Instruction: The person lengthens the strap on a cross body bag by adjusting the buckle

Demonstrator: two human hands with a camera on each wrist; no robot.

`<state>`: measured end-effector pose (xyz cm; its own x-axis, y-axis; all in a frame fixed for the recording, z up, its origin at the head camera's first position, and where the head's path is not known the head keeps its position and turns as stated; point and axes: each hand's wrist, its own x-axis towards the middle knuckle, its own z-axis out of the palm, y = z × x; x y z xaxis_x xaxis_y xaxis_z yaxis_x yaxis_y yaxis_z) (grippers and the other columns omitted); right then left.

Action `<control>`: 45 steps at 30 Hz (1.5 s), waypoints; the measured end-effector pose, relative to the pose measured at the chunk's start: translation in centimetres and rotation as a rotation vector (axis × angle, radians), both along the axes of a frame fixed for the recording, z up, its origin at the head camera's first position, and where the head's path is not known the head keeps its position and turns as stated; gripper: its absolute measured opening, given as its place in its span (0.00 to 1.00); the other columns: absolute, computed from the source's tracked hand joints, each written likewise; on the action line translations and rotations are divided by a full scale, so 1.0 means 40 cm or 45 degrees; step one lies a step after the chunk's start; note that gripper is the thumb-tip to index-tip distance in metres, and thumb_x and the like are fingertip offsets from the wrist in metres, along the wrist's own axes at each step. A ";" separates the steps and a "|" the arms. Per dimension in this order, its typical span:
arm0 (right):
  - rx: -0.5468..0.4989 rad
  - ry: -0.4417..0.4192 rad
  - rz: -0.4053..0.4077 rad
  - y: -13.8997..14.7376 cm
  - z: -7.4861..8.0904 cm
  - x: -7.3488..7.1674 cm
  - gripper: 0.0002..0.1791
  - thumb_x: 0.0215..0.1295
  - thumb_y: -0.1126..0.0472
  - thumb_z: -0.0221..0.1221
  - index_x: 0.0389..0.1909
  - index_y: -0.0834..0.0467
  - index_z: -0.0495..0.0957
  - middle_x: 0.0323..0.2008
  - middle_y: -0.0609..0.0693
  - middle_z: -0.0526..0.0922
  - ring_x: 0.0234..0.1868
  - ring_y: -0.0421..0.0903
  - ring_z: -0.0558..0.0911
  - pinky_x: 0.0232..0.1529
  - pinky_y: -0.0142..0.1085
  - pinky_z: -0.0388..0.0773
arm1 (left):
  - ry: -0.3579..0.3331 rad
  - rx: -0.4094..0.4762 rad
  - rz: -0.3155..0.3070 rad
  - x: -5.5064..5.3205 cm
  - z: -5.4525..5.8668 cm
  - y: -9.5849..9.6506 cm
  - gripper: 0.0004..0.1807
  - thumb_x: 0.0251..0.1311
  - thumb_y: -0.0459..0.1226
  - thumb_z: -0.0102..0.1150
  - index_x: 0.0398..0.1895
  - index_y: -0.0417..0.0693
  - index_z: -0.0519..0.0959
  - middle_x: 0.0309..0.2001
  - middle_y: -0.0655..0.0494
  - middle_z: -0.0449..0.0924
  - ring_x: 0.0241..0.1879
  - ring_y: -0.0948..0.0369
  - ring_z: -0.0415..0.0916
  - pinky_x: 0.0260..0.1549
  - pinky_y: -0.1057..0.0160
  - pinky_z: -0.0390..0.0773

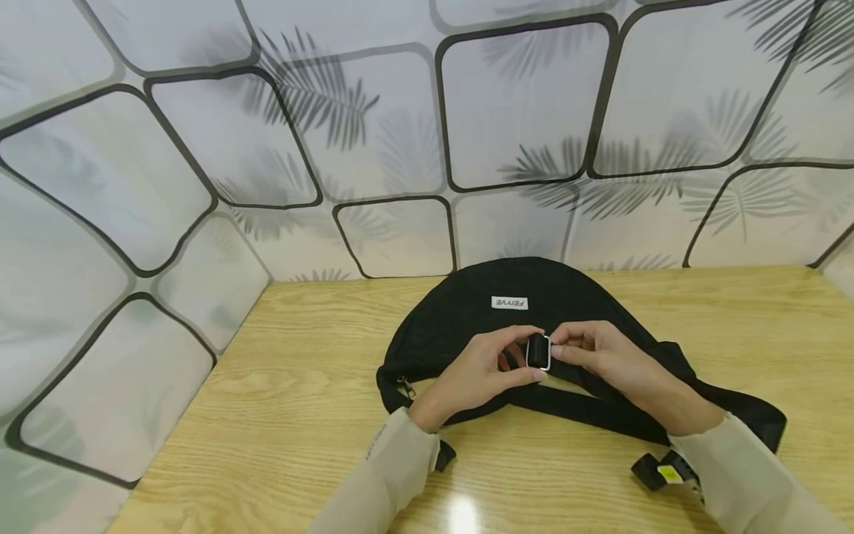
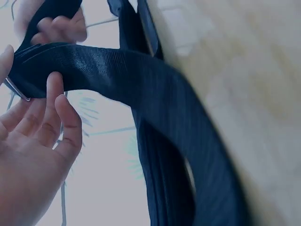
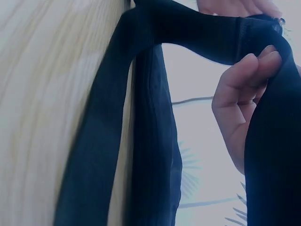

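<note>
A black waist bag point(image 1: 460, 326) with a small white label lies on the wooden table. My left hand point(image 1: 477, 371) pinches a metal slide buckle point(image 1: 548, 354) threaded with black webbing, its thumb below and index finger above. From the right, my right hand point(image 1: 610, 360) grips the webbing strap point(image 3: 268, 37) right at the buckle, thumb and fingertips bent together. In the left wrist view the strap point(image 2: 108, 70) runs from the buckle in a wide loop, with left fingers behind it. Part of the right hand is hidden behind the strap in the right wrist view.
A black clip buckle with a yellow tag point(image 1: 670, 473) lies by the right sleeve. Another black strap end point(image 1: 445, 455) shows beside the left sleeve. A patterned wall covering point(image 1: 394, 237) rises behind the table point(image 1: 287, 415), and a zipper pull point(image 1: 406, 387) hangs at the bag's left end.
</note>
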<state>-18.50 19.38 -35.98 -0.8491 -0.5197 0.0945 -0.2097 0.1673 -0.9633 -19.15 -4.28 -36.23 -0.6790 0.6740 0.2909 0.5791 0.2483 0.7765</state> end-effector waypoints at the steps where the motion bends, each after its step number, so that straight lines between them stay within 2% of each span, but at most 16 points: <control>1: -0.011 -0.002 0.002 -0.001 0.000 0.001 0.08 0.77 0.68 0.53 0.42 0.69 0.78 0.31 0.45 0.84 0.33 0.42 0.78 0.39 0.33 0.75 | -0.003 -0.002 -0.005 0.001 0.000 0.002 0.27 0.67 0.34 0.66 0.68 0.40 0.72 0.41 0.50 0.82 0.35 0.71 0.75 0.31 0.71 0.77; 3: -0.023 0.000 0.003 -0.001 0.001 0.002 0.07 0.77 0.69 0.53 0.42 0.68 0.78 0.32 0.45 0.85 0.33 0.42 0.78 0.39 0.33 0.75 | -0.011 -0.005 -0.015 0.003 0.001 0.006 0.27 0.67 0.34 0.66 0.68 0.40 0.73 0.41 0.50 0.82 0.35 0.71 0.74 0.31 0.71 0.76; 5: -0.014 -0.011 0.002 0.001 0.003 0.002 0.08 0.77 0.68 0.53 0.41 0.67 0.79 0.30 0.44 0.83 0.29 0.42 0.74 0.34 0.34 0.71 | -0.009 -0.009 -0.017 0.004 0.002 0.006 0.27 0.67 0.34 0.66 0.67 0.40 0.73 0.41 0.50 0.82 0.35 0.71 0.74 0.30 0.71 0.76; 8: 0.035 -0.034 0.011 0.008 0.008 -0.002 0.08 0.77 0.66 0.53 0.43 0.68 0.79 0.22 0.41 0.74 0.21 0.45 0.62 0.27 0.38 0.64 | 0.016 -0.018 -0.022 0.001 0.004 0.003 0.27 0.67 0.34 0.66 0.67 0.39 0.73 0.42 0.50 0.82 0.36 0.71 0.75 0.32 0.71 0.77; 10: 0.103 -0.052 0.007 0.017 0.012 -0.006 0.10 0.77 0.65 0.54 0.44 0.69 0.78 0.20 0.42 0.68 0.19 0.46 0.59 0.25 0.39 0.62 | 0.030 -0.030 -0.016 0.000 0.005 -0.001 0.27 0.67 0.35 0.66 0.68 0.38 0.72 0.43 0.50 0.82 0.37 0.70 0.75 0.33 0.71 0.77; 12: 0.174 -0.047 0.013 0.028 0.016 -0.009 0.11 0.77 0.65 0.54 0.45 0.70 0.78 0.20 0.42 0.66 0.19 0.45 0.60 0.25 0.38 0.63 | 0.048 -0.036 -0.005 -0.002 0.007 -0.006 0.27 0.67 0.35 0.66 0.68 0.37 0.72 0.43 0.50 0.83 0.37 0.69 0.76 0.34 0.70 0.77; 16: 0.260 -0.022 0.036 0.050 0.020 -0.016 0.11 0.76 0.64 0.54 0.45 0.70 0.80 0.23 0.43 0.70 0.24 0.43 0.66 0.27 0.36 0.65 | 0.076 -0.027 0.019 -0.004 0.011 -0.013 0.28 0.67 0.35 0.66 0.68 0.36 0.72 0.42 0.49 0.83 0.37 0.68 0.77 0.34 0.70 0.77; 20: 0.259 0.011 0.064 0.053 0.019 -0.018 0.11 0.77 0.65 0.54 0.43 0.69 0.81 0.27 0.43 0.76 0.30 0.42 0.71 0.33 0.35 0.69 | 0.085 -0.012 0.022 -0.005 0.010 -0.015 0.28 0.67 0.35 0.66 0.67 0.35 0.72 0.42 0.48 0.83 0.37 0.67 0.77 0.35 0.69 0.77; 24: 0.228 0.028 0.042 0.044 0.015 -0.015 0.09 0.77 0.66 0.54 0.44 0.69 0.80 0.31 0.45 0.79 0.34 0.42 0.74 0.40 0.34 0.72 | 0.066 -0.002 0.027 -0.003 0.006 -0.011 0.27 0.67 0.34 0.66 0.67 0.36 0.72 0.42 0.49 0.83 0.37 0.67 0.76 0.35 0.69 0.77; 31: 0.132 0.016 0.050 0.024 0.012 -0.007 0.09 0.78 0.68 0.52 0.43 0.70 0.79 0.32 0.47 0.80 0.35 0.44 0.75 0.40 0.35 0.74 | 0.001 -0.019 -0.054 0.004 -0.002 0.007 0.26 0.66 0.34 0.67 0.65 0.39 0.74 0.43 0.51 0.82 0.37 0.71 0.75 0.32 0.70 0.77; 35: 0.161 0.001 0.049 0.031 0.016 -0.008 0.10 0.77 0.66 0.53 0.45 0.70 0.79 0.31 0.48 0.80 0.35 0.44 0.75 0.41 0.35 0.74 | 0.032 -0.011 -0.048 0.003 0.002 0.006 0.26 0.66 0.34 0.67 0.65 0.39 0.74 0.42 0.51 0.82 0.37 0.71 0.75 0.32 0.70 0.77; 41: 0.229 0.019 0.164 0.062 0.015 -0.020 0.11 0.77 0.66 0.53 0.46 0.69 0.80 0.30 0.43 0.81 0.36 0.42 0.75 0.39 0.34 0.72 | 0.077 -0.003 -0.017 -0.002 0.007 -0.004 0.25 0.67 0.34 0.66 0.65 0.38 0.74 0.44 0.51 0.82 0.38 0.69 0.76 0.36 0.70 0.77; 45: 0.231 0.048 0.180 0.072 0.015 -0.024 0.10 0.77 0.67 0.53 0.45 0.70 0.80 0.30 0.42 0.79 0.35 0.41 0.74 0.38 0.34 0.72 | 0.096 0.009 0.011 -0.002 0.010 -0.009 0.24 0.67 0.35 0.66 0.64 0.38 0.75 0.43 0.51 0.82 0.39 0.68 0.76 0.37 0.70 0.76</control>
<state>-19.44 22.26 -35.37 -0.7645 -0.6443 0.0190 -0.2783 0.3034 -0.9113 -19.24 -4.63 -35.82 -0.6608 0.6660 0.3462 0.6337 0.2479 0.7328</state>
